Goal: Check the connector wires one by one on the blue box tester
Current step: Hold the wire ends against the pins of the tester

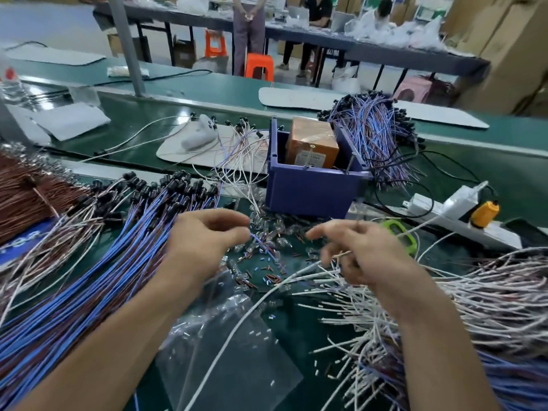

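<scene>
The blue wire (pixel 258 240) pinched in my left hand (pixel 204 241) wore smooth, matt plastic insulation. At twelve o'clock the blue box tester (pixel 308 194) was matt moulded plastic, its carton (pixel 311 140) wrapped in glossy tape. The green belt (pixel 124 114) shone faintly; at six o'clock lay a clear, crinkled plastic bag (pixel 225 351).

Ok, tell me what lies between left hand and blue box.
Head view: clear bulbs and wire offcuts litter the mat between the left hand, pinching a blue wire, and the blue box.
</scene>
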{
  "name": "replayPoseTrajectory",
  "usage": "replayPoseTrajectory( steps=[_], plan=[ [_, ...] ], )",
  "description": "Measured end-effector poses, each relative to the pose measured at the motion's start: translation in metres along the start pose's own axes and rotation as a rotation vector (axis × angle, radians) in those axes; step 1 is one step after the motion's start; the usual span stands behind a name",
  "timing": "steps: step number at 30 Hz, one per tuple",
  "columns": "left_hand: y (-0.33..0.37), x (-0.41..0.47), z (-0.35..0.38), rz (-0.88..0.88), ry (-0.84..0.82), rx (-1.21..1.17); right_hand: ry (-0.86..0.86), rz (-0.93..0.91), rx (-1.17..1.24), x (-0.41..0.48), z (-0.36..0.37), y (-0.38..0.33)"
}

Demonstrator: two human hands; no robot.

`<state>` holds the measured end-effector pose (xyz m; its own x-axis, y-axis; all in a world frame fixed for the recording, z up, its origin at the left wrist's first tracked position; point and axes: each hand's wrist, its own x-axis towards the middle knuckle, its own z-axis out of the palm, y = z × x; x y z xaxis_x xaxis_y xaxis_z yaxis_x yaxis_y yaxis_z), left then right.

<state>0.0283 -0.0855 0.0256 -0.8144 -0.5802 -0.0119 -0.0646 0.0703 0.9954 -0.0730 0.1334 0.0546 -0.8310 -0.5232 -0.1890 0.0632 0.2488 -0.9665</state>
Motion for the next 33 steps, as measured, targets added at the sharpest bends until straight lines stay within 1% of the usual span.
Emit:
replayPoseTrajectory(
  steps=[2, 3, 4, 7, 10, 13, 17, 21, 24, 26, 30, 33],
  plan=[
    [0.010, -0.004, 0.022, -0.021, -0.263, -0.022, -0.078, -0.006, -0.036, -0.002, 0.013, 0.002],
    [0.013, -0.006, 0.032, -0.016, -0.349, -0.059, -0.091, -0.031, -0.012, -0.002, 0.018, 0.002],
    [0.014, -0.006, 0.038, -0.012, -0.381, -0.110, -0.101, -0.048, 0.018, -0.001, 0.021, 0.003],
    [0.008, -0.004, 0.046, -0.020, -0.322, -0.261, -0.133, -0.042, 0.049, 0.001, 0.026, 0.008],
    [0.000, -0.001, 0.047, -0.059, -0.260, -0.255, -0.074, -0.067, 0.075, 0.006, 0.030, 0.014],
    [-0.001, 0.000, 0.049, -0.090, -0.251, -0.283, -0.012, -0.065, 0.091, 0.011, 0.033, 0.018],
    [-0.003, -0.002, 0.055, 0.029, -0.134, -0.183, 0.014, -0.036, 0.106, 0.015, 0.036, 0.024],
    [-0.005, 0.000, 0.053, 0.071, -0.020, -0.140, -0.018, -0.021, 0.093, 0.016, 0.032, 0.025],
    [-0.006, 0.000, 0.052, 0.035, -0.029, -0.184, -0.058, -0.019, 0.084, 0.016, 0.030, 0.025],
    [-0.006, -0.001, 0.053, 0.016, -0.073, -0.200, -0.098, -0.017, 0.077, 0.015, 0.030, 0.025],
    [-0.007, 0.003, 0.048, 0.054, -0.151, -0.107, -0.148, 0.003, 0.115, 0.013, 0.034, 0.026],
    [-0.005, 0.003, 0.043, 0.071, -0.193, -0.058, -0.138, -0.029, 0.164, 0.013, 0.037, 0.026]
  ],
)
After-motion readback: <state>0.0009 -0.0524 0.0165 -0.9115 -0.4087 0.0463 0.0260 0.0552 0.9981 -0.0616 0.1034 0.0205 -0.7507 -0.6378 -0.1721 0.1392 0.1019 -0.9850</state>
